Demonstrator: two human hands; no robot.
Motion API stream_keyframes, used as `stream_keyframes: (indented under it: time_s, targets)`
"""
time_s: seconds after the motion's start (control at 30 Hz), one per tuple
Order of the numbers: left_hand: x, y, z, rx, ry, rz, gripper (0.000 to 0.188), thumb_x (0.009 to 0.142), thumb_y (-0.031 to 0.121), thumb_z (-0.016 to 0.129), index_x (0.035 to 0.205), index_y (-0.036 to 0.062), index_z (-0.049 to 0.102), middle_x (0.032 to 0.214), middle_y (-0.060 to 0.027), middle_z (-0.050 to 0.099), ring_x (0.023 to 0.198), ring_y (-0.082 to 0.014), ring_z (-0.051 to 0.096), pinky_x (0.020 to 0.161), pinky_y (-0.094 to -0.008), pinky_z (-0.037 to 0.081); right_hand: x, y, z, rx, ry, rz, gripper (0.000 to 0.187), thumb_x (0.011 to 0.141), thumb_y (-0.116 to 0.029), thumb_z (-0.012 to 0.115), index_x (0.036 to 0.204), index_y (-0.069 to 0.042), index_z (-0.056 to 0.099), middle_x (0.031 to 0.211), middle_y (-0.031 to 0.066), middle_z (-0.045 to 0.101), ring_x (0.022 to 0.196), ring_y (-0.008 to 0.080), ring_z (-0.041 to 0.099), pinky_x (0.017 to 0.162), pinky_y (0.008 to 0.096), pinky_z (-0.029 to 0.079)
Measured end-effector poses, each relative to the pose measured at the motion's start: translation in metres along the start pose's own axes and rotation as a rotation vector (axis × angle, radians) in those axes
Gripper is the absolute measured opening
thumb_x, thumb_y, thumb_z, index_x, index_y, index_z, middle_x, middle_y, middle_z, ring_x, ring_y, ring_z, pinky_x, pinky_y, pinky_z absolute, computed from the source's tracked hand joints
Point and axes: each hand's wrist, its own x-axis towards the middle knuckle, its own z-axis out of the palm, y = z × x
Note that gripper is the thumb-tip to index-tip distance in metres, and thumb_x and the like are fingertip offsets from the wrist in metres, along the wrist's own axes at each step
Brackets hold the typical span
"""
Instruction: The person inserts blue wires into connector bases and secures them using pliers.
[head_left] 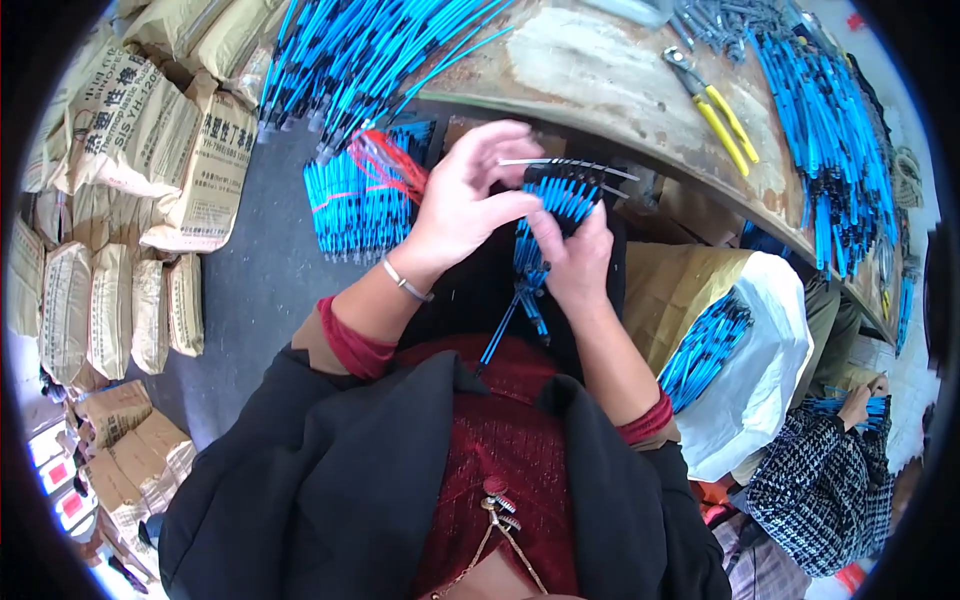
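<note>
- A bundle of blue cables [545, 225] was held upright in front of the chest, between the tabletop [600, 80] edge and the red garment, with the right hand [580, 262] wrapped around its middle; its fingers were closed on the bundle.
- The left hand [465, 200] was laid against the fanned top ends, with thumb and fingers loosely curled on them rather than clamped.
- A few thin metal tips [570, 165] were seen sticking out sideways above the black sleeves; a finger could have been pricked if the left hand had been pressed down carelessly.
- The lower ends were left hanging free below the right hand, so single cables could have slid out had the grip been slackened.
- Dropped cables could have been mixed into the tied bundle [360, 200] on the floor or the open sack [770, 330] beside the knee.
- The yellow-handled pliers [715, 105] were lying well apart on the tabletop.
</note>
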Motion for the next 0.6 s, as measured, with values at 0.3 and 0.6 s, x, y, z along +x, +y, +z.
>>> stream_keyframes:
  time_s: [0.3,0.6]
  targets:
    - [-0.001,0.009,-0.005,0.437,0.015,0.145,0.016,0.079,-0.003,0.061,0.094,-0.0027,0.058,0.089,-0.0058,0.056,0.077,-0.0102,0.056,0.067,-0.0225,0.046,0.000,0.002,0.000,-0.024,0.026,-0.029,0.035,0.078,-0.020,0.069,0.099,0.000,0.049,0.081,0.0163,0.064,0.074,0.0296,0.064,0.065,0.0355,0.050]
    - [0.018,0.036,-0.013,0.616,-0.122,-0.020,0.022,0.077,-0.005,0.061,0.099,-0.0018,0.059,0.091,-0.0070,0.059,0.078,-0.0120,0.059,0.068,-0.0234,0.049,0.003,0.002,-0.005,-0.028,-0.011,0.050,0.038,0.078,-0.021,0.069,0.101,0.001,0.049,0.084,0.0183,0.064,0.079,0.0337,0.063,0.068,0.0368,0.050]
